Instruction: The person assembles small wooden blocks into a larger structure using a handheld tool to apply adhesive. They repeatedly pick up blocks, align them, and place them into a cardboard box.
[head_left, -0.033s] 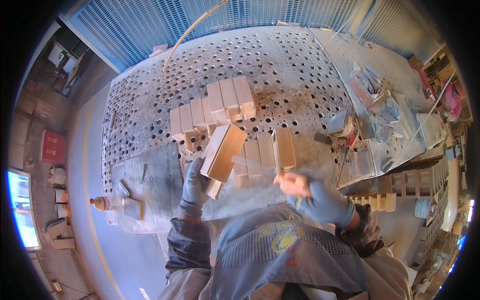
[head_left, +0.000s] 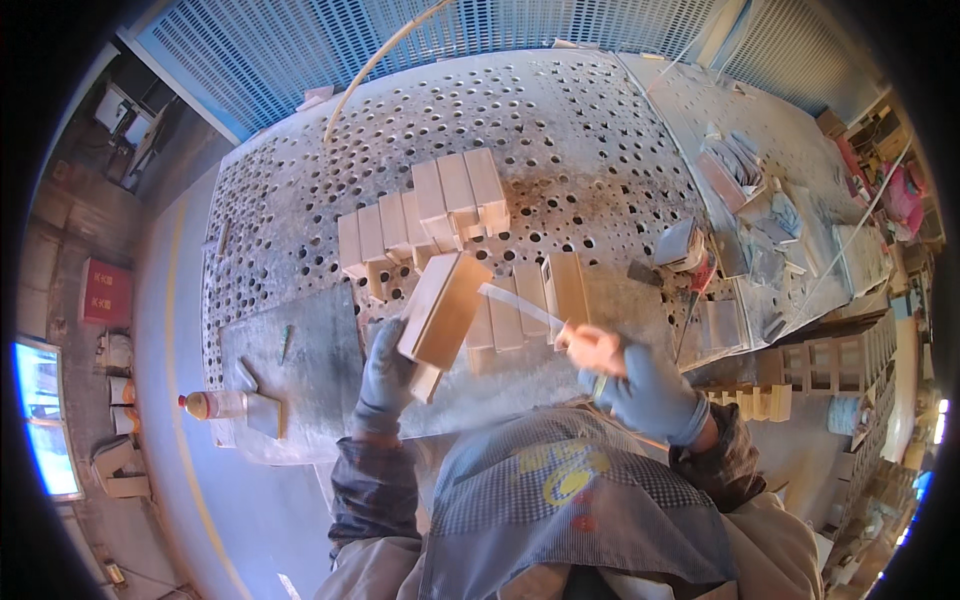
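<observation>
My left hand (head_left: 383, 378), in a grey glove, is closed around the lower left side of a light wooden box (head_left: 447, 308), held tilted above the table. My right hand (head_left: 648, 392), also gloved and with bare-looking fingers, grips a knife (head_left: 522, 307) with a long, flat, pale blade. The blade points up and left, its tip close to the right side of the box. Behind the blade stand several similar wooden boxes (head_left: 568, 292) in a short row. Farther back is a stepped group of more wooden boxes (head_left: 460, 195).
The perforated metal table (head_left: 270, 190) has a dark flat sheet (head_left: 300, 365) at its front left. A bottle (head_left: 212, 405) lies at the left edge beside a small block (head_left: 264, 415). Sanding pads (head_left: 682, 246) sit at right. A pale hose (head_left: 375, 62) hangs at the back.
The knife has shifted slightly right and its blade has swung up, showing more sharply. My right hand moved a little right; the left hand and box barely moved.
</observation>
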